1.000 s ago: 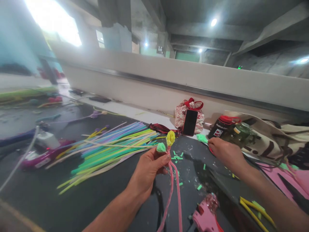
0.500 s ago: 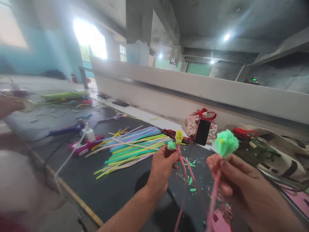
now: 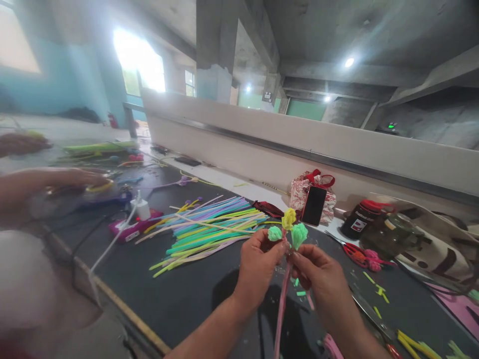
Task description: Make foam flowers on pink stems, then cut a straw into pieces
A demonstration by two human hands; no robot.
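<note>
My left hand [image 3: 258, 264] pinches the pink stems [image 3: 283, 304] just under a yellow fluffy bloom [image 3: 288, 219] and a small green one [image 3: 274, 233]. Close on its right, my right hand [image 3: 318, 274] is closed on the stem of a larger green bloom [image 3: 299, 236]. The three blooms stand side by side above my fingertips, and the pink stems hang down below. Where the stems meet is partly hidden by my fingers.
Colourful pipe cleaners [image 3: 213, 229] lie across the dark table [image 3: 179, 309]. Red-handled scissors [image 3: 352, 252], a black bottle [image 3: 359, 219] and a phone [image 3: 314, 205] are on the right. Another person's hand [image 3: 82, 179] reaches in at left, near a magenta device [image 3: 129, 227].
My right hand has moved left with the larger green bloom, bringing it beside the other two. The other person's arm has reached further over the table.
</note>
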